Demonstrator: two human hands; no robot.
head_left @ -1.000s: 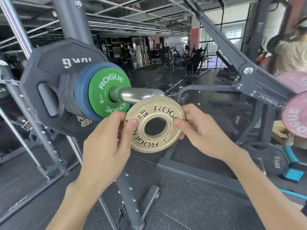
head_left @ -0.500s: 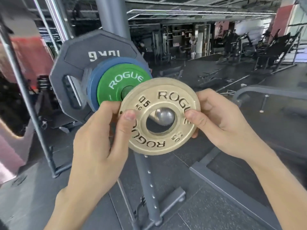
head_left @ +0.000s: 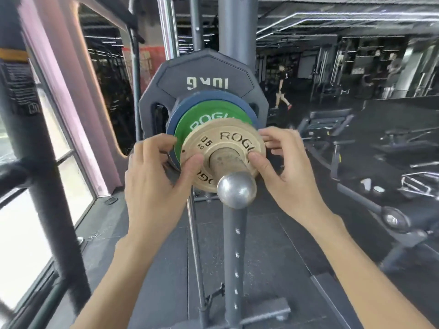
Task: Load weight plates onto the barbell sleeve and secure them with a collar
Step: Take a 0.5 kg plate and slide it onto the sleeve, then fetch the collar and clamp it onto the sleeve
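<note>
A tan 0.5 kg Rogue plate (head_left: 213,143) is threaded on the steel barbell sleeve (head_left: 236,189), whose rounded end points at me. My left hand (head_left: 154,176) pinches the plate's left edge, thumb on its face. My right hand (head_left: 282,172) pinches the right edge the same way. Behind it on the sleeve sit a green Rogue plate (head_left: 202,119), a blue plate (head_left: 190,100) and a large dark 10 kg plate (head_left: 204,74). The tan plate stands a little short of the green one. No collar shows.
A grey rack upright (head_left: 234,257) and its foot stand right under the sleeve. A thick black post (head_left: 35,162) and windows fill the left. Benches (head_left: 332,129) and machines are at the right, and a person (head_left: 282,86) walks in the background.
The tan plate went from held in front of the sleeve end to slid onto the sleeve, toward the green plate. My view swung round to face the sleeve end-on.
</note>
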